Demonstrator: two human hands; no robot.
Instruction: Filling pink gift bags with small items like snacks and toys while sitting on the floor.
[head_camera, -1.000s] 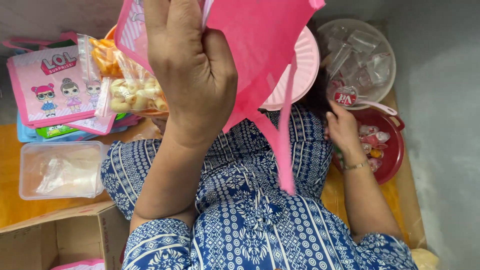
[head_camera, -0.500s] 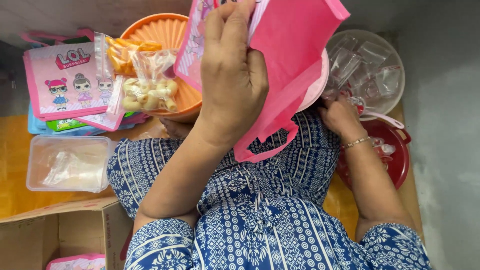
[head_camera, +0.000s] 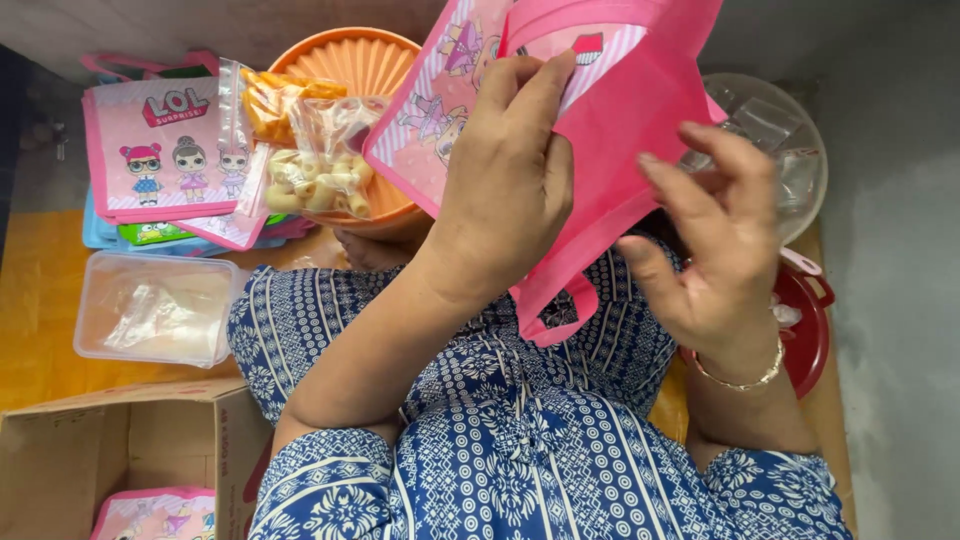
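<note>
- I hold a pink fabric gift bag (head_camera: 610, 130) up in front of me, above my lap in its blue patterned dress (head_camera: 520, 440); cartoon doll figures are printed on one face.
- My left hand (head_camera: 505, 190) has its grip clamped on the bag's upper edge, fingers curled over the rim.
- My right hand (head_camera: 715, 235) is beside the bag's other side, fingers spread apart and just touching the cloth, not closed on it.
- The bag looks light, soft and floppy; I judge it will sag unless held at the rim or by the loop handle (head_camera: 555, 310) hanging below.
- Behind the bag sits an orange ribbed bowl (head_camera: 350, 65) with clear snack packets (head_camera: 320, 165) on it.
- To the left lies a stack of matching pink printed bags (head_camera: 165, 155), then a clear plastic container (head_camera: 150, 305).
- A cardboard box (head_camera: 120, 450) at lower left holds another pink bag.
- To the right are a clear round tub (head_camera: 795, 150) of small wrapped things and a red bowl (head_camera: 810, 330), partly hidden by my right wrist.
</note>
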